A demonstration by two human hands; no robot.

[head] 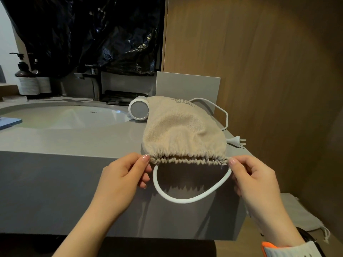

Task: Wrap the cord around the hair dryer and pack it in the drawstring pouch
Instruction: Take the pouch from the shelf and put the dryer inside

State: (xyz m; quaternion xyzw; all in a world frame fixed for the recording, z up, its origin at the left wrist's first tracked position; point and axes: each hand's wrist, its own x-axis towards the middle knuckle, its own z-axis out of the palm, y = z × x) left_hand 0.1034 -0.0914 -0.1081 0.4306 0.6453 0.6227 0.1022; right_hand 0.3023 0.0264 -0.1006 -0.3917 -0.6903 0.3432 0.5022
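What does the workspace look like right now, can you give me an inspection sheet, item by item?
Surface: grey countertop with an inset white sink.
Job's things: beige drawstring pouch lies on the counter, mouth gathered at the front edge; white hair dryer lies behind it, outside the pouch.
Clutter: pump bottles, faucet, blue item at the left edge.
Grippers: left hand and right hand pinch the pouch mouth's two ends.
Cables: white drawstring hangs in a loop; dryer cord unwrapped, plug on the counter.
Surroundings: wooden wall, black plastic sheeting.
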